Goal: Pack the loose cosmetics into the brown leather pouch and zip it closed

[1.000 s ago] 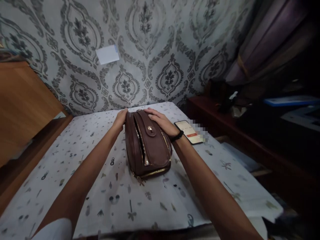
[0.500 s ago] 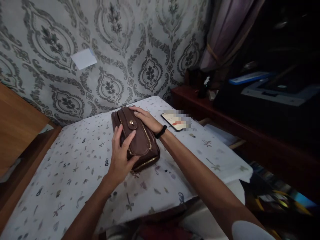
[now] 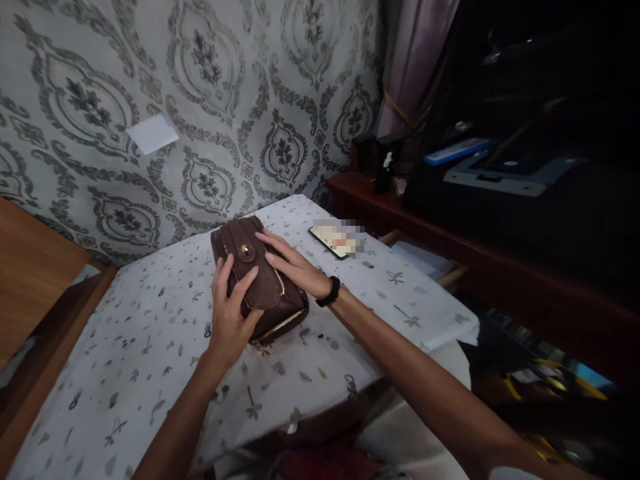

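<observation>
A brown leather handbag (image 3: 265,287) with gold zips and a round gold clasp on its strap flap lies on the patterned tablecloth. My left hand (image 3: 231,310) rests on its near left side, fingers apart and touching the leather. Across the right edge of the top lies my right hand (image 3: 295,263), its fingers stretched out over the bag; a black band circles that wrist. Neither hand is closed around the bag. Beyond the right wrist a phone (image 3: 333,241) lies on the cloth with its screen lit, partly pixelated.
The white cloth-covered table (image 3: 145,320) stands against a patterned wall, where a white paper (image 3: 153,133) is fixed. To the right is a dark red cabinet (image 3: 363,193) holding a small dark bottle (image 3: 384,175); an open drawer (image 3: 425,257) sits below. Wooden furniture (image 3: 35,273) borders the left.
My right hand has slid back from the bag's far end toward me, fingers more spread. The left hand stays on the bag's left side. The whole view has shifted slightly.
</observation>
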Demonstrator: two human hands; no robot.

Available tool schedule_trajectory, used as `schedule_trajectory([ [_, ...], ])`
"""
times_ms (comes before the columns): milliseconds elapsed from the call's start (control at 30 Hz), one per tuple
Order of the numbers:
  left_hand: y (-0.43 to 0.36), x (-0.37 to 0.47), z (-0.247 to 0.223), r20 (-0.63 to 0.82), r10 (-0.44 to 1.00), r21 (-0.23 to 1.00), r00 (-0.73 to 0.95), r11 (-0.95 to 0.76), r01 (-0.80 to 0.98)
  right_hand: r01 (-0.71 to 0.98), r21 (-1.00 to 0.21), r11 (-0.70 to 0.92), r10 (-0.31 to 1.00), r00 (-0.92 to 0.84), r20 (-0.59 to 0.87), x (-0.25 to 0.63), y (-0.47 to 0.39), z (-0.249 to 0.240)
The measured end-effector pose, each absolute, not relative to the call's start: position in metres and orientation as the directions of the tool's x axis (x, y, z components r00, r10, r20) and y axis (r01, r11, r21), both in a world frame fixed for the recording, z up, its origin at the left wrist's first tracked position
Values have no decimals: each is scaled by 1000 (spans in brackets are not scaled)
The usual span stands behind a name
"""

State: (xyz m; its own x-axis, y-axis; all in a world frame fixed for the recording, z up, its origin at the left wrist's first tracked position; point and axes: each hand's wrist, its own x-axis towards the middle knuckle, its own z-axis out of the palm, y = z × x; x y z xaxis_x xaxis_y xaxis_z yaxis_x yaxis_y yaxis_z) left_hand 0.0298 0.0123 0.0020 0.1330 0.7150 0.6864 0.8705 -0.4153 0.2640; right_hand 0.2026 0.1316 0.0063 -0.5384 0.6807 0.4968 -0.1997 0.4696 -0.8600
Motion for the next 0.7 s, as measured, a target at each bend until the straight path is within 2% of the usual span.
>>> schedule_trajectory([
  [233,16,27,-1,744,646,195,171,-456,868,-212,-883,419,598,-667,444,238,106,-17],
  [467,19,26,-6,814,545,131,202,-510,850,-159,-828,537,680,-500,537,217,95,-34],
  [700,16,24,-8,842,487,116,233,-585,803,-160,-794,587,647,-498,578,216,98,-37],
])
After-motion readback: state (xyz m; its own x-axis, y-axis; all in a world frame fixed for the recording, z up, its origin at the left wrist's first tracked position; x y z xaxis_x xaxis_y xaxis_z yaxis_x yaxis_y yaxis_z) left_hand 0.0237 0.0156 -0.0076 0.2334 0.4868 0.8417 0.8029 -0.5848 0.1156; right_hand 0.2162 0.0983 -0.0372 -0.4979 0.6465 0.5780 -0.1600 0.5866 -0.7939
